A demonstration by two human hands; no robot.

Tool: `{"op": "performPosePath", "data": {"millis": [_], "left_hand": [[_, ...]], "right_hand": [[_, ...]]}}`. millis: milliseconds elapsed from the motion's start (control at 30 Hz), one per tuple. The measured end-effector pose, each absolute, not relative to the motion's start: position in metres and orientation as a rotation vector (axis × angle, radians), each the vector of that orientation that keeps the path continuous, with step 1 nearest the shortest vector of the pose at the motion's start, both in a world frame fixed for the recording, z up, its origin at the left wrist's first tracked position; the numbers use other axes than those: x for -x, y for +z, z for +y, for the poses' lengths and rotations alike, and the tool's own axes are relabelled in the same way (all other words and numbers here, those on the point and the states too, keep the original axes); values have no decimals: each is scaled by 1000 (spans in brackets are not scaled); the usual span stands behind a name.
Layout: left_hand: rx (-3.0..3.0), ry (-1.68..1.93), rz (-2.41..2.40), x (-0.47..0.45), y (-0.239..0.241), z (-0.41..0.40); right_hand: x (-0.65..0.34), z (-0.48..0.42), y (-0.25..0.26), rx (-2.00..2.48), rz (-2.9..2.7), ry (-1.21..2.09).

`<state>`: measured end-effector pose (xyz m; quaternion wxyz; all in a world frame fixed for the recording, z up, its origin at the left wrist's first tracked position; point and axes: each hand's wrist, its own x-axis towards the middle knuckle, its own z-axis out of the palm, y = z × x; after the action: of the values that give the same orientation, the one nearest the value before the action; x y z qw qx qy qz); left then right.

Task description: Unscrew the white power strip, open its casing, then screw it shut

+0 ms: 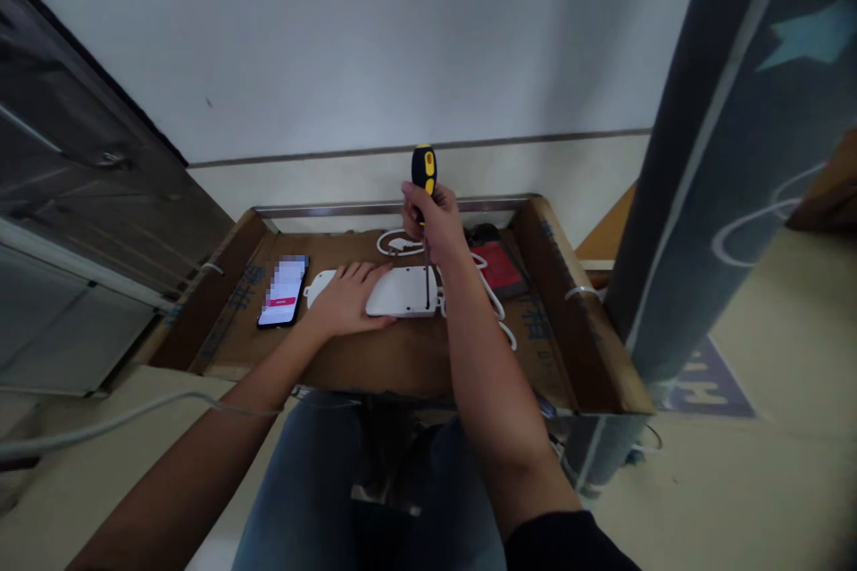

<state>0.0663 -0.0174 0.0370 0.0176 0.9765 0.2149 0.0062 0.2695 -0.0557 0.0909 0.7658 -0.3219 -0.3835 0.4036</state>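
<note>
A white power strip lies across the cardboard, its flat side with small dark screw holes facing up. My left hand grips it near the middle, with the thumb along the near edge and the fingers over the top. In my right hand a screwdriver with a black and yellow handle stands nearly upright. Its shaft points down to the right end of the strip, and the tip appears to be at a screw hole near the closest corner. The strip's white cord runs behind my right forearm.
A phone with a lit screen lies to the left. A white plug rests behind the strip. At the right are a red and dark flat item and a black object. Raised cardboard walls border the tabletop; a grey pillar stands beyond.
</note>
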Motion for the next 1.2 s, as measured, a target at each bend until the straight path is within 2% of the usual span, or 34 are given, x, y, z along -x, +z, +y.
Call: {"op": "performPosePath", "data": {"millis": [567,867,1000,1200], "left_hand": [[-2996,84,675,-66,35,-17],[-3010,129,677,-67,30,-12],[-3023,135,672,-73,29,-4],[-2998,124,649,-78,33,2]], "right_hand": [[-278,-73,91,769,-1201,1029],[-287,-111,119,854,-1502,1003],[-287,-122,126,953,-1565,896],[-291,-112,118,1215,-1372,544]]}}
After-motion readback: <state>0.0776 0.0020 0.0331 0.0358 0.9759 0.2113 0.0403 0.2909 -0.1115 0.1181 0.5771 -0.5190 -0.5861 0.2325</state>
